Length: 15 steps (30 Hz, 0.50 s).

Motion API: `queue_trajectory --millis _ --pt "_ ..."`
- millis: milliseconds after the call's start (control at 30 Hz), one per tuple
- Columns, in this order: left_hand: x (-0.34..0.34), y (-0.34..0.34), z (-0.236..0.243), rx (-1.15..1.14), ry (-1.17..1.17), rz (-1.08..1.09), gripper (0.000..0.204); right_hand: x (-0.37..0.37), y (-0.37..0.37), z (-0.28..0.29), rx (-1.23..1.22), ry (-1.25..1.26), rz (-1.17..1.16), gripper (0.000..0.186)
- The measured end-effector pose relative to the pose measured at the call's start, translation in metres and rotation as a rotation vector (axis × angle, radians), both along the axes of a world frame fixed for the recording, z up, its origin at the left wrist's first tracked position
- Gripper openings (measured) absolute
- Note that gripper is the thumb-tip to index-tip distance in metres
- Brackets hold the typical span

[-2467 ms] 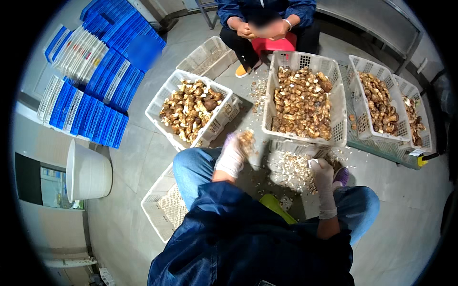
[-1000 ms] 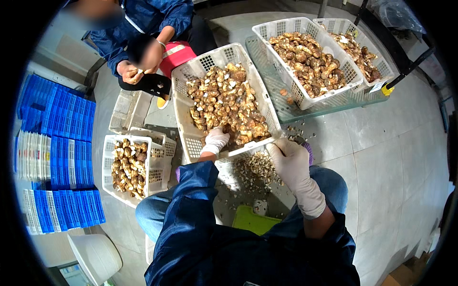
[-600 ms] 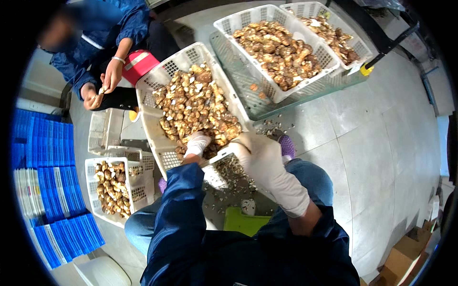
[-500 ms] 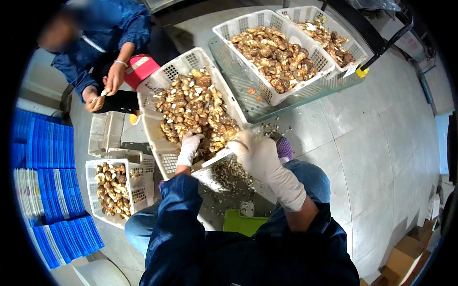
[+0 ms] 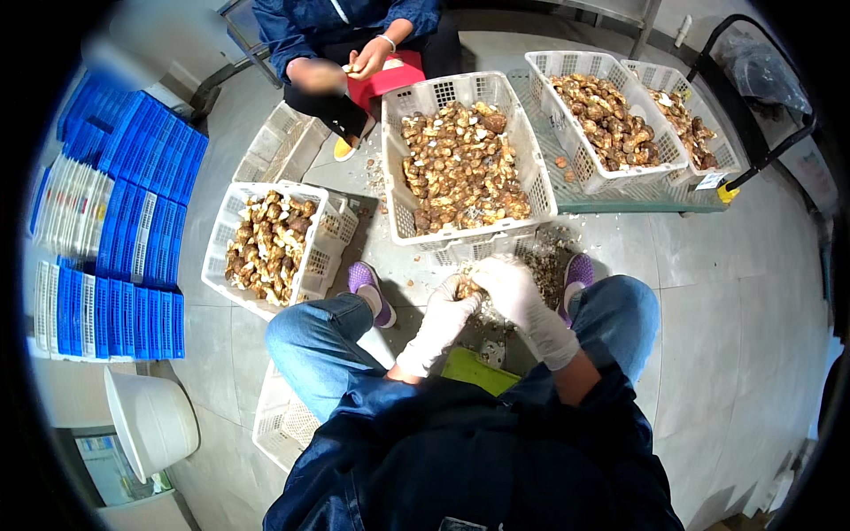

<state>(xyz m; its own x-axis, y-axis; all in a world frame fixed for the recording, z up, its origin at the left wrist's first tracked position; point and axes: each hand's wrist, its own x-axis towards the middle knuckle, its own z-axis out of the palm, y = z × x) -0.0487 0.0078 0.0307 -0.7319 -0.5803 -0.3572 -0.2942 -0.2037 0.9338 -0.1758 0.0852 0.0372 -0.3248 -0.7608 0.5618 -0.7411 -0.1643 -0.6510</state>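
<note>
My left hand [image 5: 448, 311], in a white glove, holds a brown mushroom [image 5: 467, 287] between its fingers, low between my knees. My right hand [image 5: 513, 288], also gloved, is closed and meets the left at the mushroom; what its fingers hold, if anything, is hidden. Just beyond both hands stands a white slotted crate [image 5: 540, 181] with many brown, pale-stemmed mushrooms [image 5: 465, 168] inside. Pale trimmings [image 5: 551, 257] are strewn over the floor below and beside my hands.
To the left is a smaller crate [image 5: 332, 243] of mushrooms, near stacked blue crates [image 5: 146, 221]. Two more filled crates [image 5: 630, 180] rest on a green platform [image 5: 611, 202] at the right. Opposite, a co-worker's hands [image 5: 367, 60] hold a small pale piece. A green stool [image 5: 478, 370] shows below me.
My left hand has come out of the big crate with a mushroom and joined my right hand between my knees. My view has turned leftward. The co-worker still handles a small piece.
</note>
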Motion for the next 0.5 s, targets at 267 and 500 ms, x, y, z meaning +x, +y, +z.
queue_trajectory --millis 267,500 --pt "0.023 0.001 0.002 0.245 0.081 0.073 0.019 0.027 -0.001 -0.007 0.073 -0.398 -0.104 0.012" --pt "0.021 0.007 -0.004 0.315 0.157 0.081 0.018 0.028 0.008 0.005 0.001 -0.101 -0.113 0.013"
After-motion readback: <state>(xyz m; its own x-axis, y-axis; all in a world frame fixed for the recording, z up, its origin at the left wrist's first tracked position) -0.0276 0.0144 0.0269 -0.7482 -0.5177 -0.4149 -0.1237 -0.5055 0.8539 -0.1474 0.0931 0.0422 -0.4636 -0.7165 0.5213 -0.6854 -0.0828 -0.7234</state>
